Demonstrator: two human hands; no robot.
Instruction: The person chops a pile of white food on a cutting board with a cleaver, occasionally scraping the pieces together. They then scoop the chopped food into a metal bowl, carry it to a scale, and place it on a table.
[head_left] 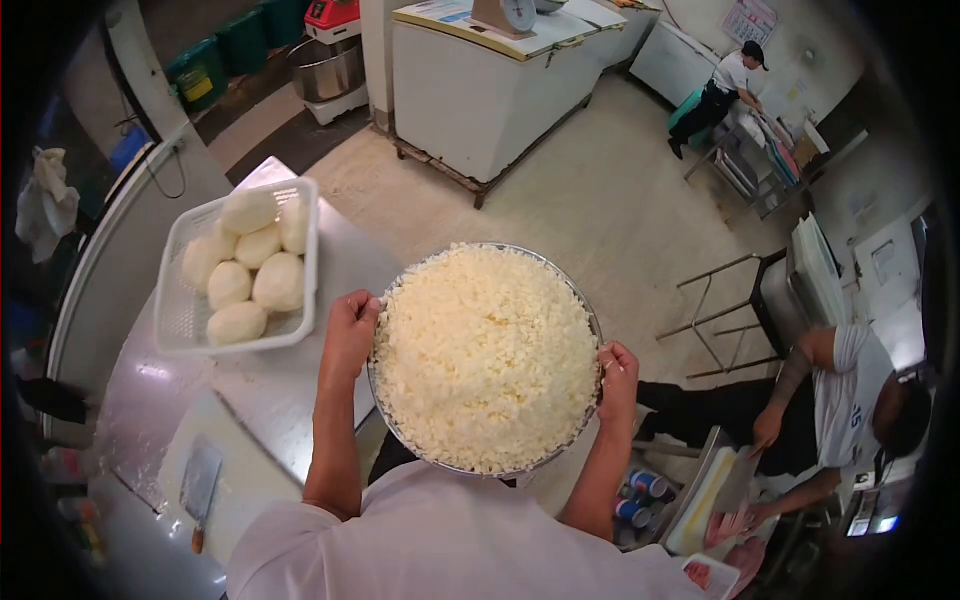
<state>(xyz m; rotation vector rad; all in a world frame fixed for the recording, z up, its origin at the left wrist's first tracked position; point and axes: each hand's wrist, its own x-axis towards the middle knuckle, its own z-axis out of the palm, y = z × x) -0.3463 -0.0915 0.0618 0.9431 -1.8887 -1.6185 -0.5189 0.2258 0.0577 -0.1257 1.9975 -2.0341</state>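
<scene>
Two hands carry one wide round metal bowl (585, 300) heaped with white chopped pieces (485, 355), held at chest height out past the edge of the steel surface (345, 255). On that surface, to the left, a white plastic slatted basket (185, 320) holds pale round peeled lumps (255, 270). Nearer the body lies a white cutting board (240, 490) with a broad steel cleaver (200, 485) on it. Left hand (350, 330) has its grip closed on the bowl's left rim; right hand (618, 378) has its grip closed on the right rim. A co-worker (850, 395) bends over another board at the right
</scene>
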